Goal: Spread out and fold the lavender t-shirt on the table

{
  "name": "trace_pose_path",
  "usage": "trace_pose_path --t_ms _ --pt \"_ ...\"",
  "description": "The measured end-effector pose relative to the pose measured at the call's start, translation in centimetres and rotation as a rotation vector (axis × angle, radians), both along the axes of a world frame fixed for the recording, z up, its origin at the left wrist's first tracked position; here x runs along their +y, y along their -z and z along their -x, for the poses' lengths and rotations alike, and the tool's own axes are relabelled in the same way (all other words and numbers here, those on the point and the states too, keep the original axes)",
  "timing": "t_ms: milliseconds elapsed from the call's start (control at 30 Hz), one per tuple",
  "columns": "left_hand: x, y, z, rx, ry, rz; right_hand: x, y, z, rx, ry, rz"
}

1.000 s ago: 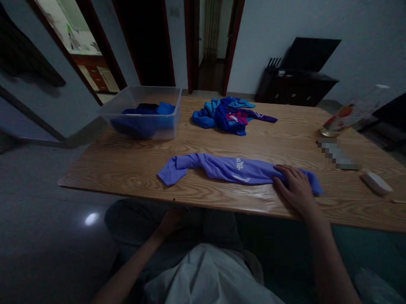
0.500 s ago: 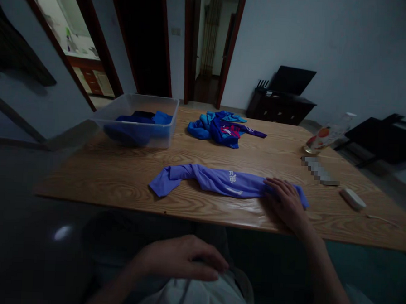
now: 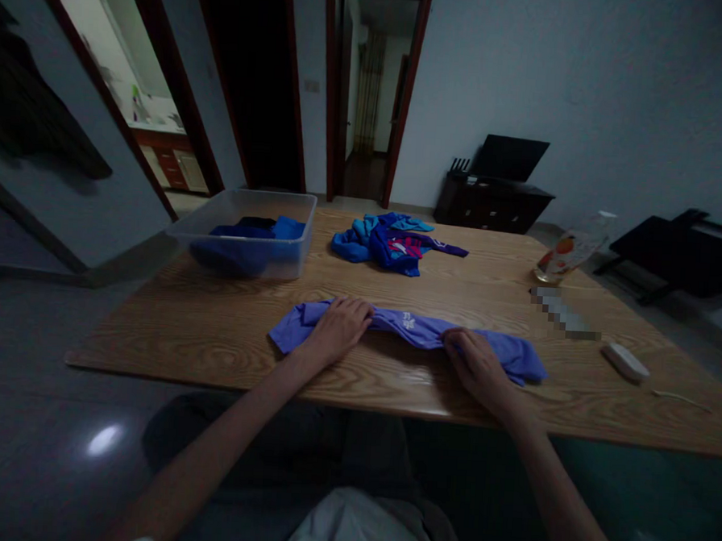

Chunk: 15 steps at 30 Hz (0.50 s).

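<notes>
A person sits at a wood-grained tabletop (image 3: 169, 341), both hands on a purple garment (image 3: 418, 328) that lies stretched crosswise just in from the near edge. Its long axis runs left to right, close to parallel with that edge, the right end angled slightly nearer the sitter. The left hand (image 3: 341, 326) comes down over the left half, the right hand (image 3: 474, 361) over the right half; each grip appears closed, fingers and thumb pinching the cloth. Between them runs a narrow, rumpled span bearing white lettering, and a loose end trails out past each hand. The left wrist hides part of the left end.

Beyond, on the left, stands a clear plastic bin (image 3: 285, 262) with blue cloth (image 3: 232, 252) inside; the left hand is the nearer to it. A heap of blue and red clothing (image 3: 380, 243) lies straight across from the garment, well apart from both hands. Off to the right, past the garment's right end, are a bottle (image 3: 571, 251), a flat item (image 3: 558, 311) blurred beyond naming, and a white oval object (image 3: 626, 363).
</notes>
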<state>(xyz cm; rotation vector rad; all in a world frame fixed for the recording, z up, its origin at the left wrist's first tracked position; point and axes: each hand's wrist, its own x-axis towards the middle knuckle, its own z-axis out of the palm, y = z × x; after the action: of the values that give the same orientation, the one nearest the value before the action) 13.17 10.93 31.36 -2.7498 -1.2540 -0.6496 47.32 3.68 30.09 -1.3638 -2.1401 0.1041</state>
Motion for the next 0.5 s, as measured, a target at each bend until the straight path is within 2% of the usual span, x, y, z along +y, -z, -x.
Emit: trace_pose_path --t_ms 133,200,267,333,400,500 --pt "1.4 -4.8 -0.2 -0.202 -0.053 -0.055 0.2 -4.2 -0.3 0.241 0.199 -0.072" --pt "1.8 -7.9 -0.4 -0.328 -0.036 -0.005 0.4 -7.2 -0.3 0.315 0.258 -0.126" --pt "2.2 -11.3 -0.5 -0.465 0.024 0.068 0.5 -10.4 -0.5 0.358 0.253 -0.088" --pt "2.7 -14.6 -0.1 -0.537 0.133 0.144 0.3 -13.6 -1.1 0.345 0.191 0.050" --pt "3.3 -17.4 0.6 -0.515 0.227 0.228 -0.1 -16.4 -2.3 0.295 0.055 0.200" --pt "4.2 -20.0 1.6 -0.416 0.280 0.300 -1.0 -18.7 -4.3 0.186 -0.163 0.314"
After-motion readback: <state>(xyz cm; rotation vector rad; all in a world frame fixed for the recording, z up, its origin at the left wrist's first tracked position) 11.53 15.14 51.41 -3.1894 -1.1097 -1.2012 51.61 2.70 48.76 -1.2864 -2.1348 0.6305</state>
